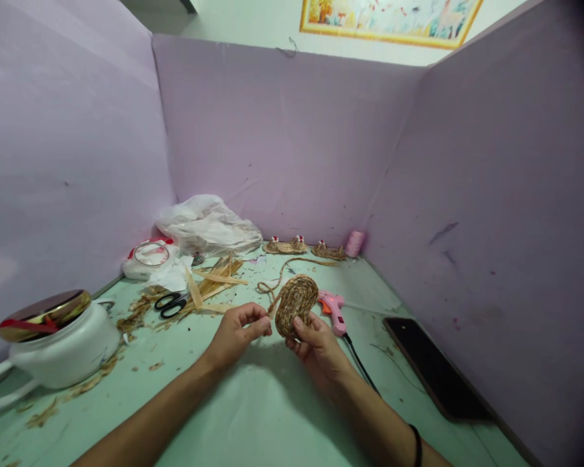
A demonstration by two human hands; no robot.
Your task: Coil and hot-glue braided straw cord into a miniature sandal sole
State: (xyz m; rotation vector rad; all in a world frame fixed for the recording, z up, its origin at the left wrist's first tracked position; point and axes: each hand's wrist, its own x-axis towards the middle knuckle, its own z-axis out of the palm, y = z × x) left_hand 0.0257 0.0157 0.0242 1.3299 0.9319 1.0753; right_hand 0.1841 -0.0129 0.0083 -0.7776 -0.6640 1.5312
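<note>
Head view: braided oval (296,299) in right hand (324,352), beside left hand (237,332).

coiled braid (296,299): rough, straw-like | glue gun (339,318): smooth plastic | bag (207,224): crinkled plastic film

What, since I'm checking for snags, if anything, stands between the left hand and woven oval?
Nothing visible blocks the gap between the left hand and the woven oval in the right hand. The braided cord reaches the gap's far edge; the glue gun lies right of the oval.
</note>
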